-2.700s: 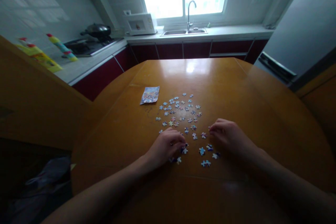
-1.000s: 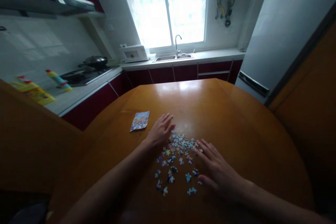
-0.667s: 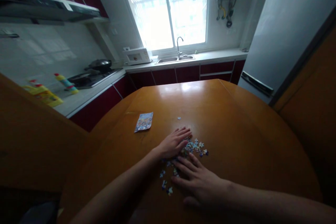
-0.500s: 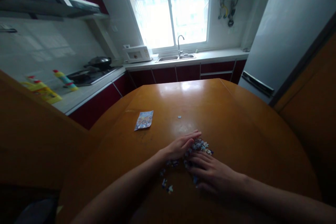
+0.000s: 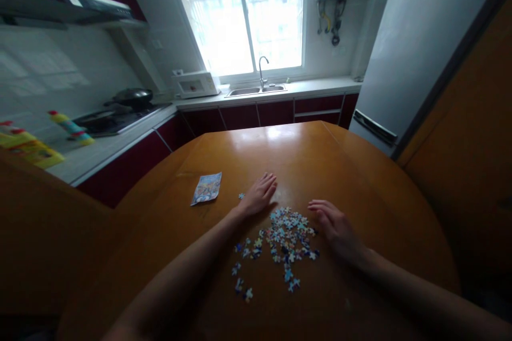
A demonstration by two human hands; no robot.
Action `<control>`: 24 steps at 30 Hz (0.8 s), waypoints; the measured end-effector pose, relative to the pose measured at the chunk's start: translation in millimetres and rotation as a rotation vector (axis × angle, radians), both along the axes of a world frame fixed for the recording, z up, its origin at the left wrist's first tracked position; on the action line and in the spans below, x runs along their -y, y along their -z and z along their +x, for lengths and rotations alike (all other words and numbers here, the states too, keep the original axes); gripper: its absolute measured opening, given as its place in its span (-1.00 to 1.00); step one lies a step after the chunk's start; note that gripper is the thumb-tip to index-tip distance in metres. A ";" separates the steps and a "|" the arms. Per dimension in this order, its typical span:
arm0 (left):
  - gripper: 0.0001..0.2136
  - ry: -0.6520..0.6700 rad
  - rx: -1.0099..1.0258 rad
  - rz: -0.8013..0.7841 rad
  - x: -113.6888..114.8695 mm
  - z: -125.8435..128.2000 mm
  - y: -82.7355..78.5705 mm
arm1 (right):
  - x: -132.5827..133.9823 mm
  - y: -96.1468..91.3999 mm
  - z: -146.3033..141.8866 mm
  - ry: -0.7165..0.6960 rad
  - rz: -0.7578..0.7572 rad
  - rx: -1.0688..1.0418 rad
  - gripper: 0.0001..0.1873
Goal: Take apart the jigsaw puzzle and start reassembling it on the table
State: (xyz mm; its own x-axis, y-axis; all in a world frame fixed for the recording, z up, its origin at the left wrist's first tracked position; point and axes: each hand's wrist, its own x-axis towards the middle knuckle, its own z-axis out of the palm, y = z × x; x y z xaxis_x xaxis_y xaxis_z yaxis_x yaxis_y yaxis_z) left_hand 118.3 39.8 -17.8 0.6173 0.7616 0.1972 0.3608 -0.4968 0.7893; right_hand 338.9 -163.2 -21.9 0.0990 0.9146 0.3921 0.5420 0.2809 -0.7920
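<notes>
With the heap of puzzle pieces (image 5: 287, 232) on the tabletop (image 5: 304, 160) taken as the centre of the dial, the left hand (image 5: 259, 195) is held at eleven o'clock and the right hand (image 5: 336, 226) between two and three. The fingers of the left are stretched out and released, and those of the right are slack and slightly bent; no piece is seen to be gripped, though both palms are hidden. The likeliest loss is judged to be the lone piece (image 5: 241, 196) at ten o'clock, just beside the left wrist: it lies outside the span of the hands, so it could be missed, or be knocked away by the wrist. The stray pieces (image 5: 248, 294) at seven o'clock could be dragged off by the left forearm (image 5: 192, 261) if it were swung low. Within the heap, where pieces appear to overlap, some could be buried or flipped by too hard a push, and on so glossy a surface the outer ones could skid. Beyond the lone piece, also toward ten o'clock, the printed sheet (image 5: 207, 188) could be shifted by a wide sweep.
</notes>
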 end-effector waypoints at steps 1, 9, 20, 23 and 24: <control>-0.37 0.029 -0.024 0.005 9.1 0.8 1.2 | -8.1 -0.6 0.1 0.028 -0.006 -0.023 -0.58; -0.39 0.008 -0.042 0.133 31.0 -14.7 -15.2 | -49.8 3.8 -29.6 -0.009 -0.109 0.035 -0.53; -0.49 0.291 -0.255 0.151 45.8 -40.6 -4.2 | -17.3 26.6 -118.8 -0.109 -0.188 0.186 -0.19; -0.50 0.390 -0.194 0.149 61.4 -60.2 -12.9 | -26.9 19.0 -115.8 -0.104 -0.115 0.006 -0.36; -0.51 0.381 -0.178 0.167 65.5 -69.0 -15.9 | -33.7 16.1 -109.4 -0.101 -0.089 -0.046 -0.43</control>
State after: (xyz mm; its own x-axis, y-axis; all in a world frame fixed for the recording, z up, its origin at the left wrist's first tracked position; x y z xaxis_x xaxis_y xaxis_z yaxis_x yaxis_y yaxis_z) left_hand 49.3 -25.7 -1.9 0.8829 0.4402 0.1632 0.2506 -0.7358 0.6291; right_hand 229.5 -129.6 -38.0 0.0205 0.9518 0.3061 0.4768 0.2598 -0.8398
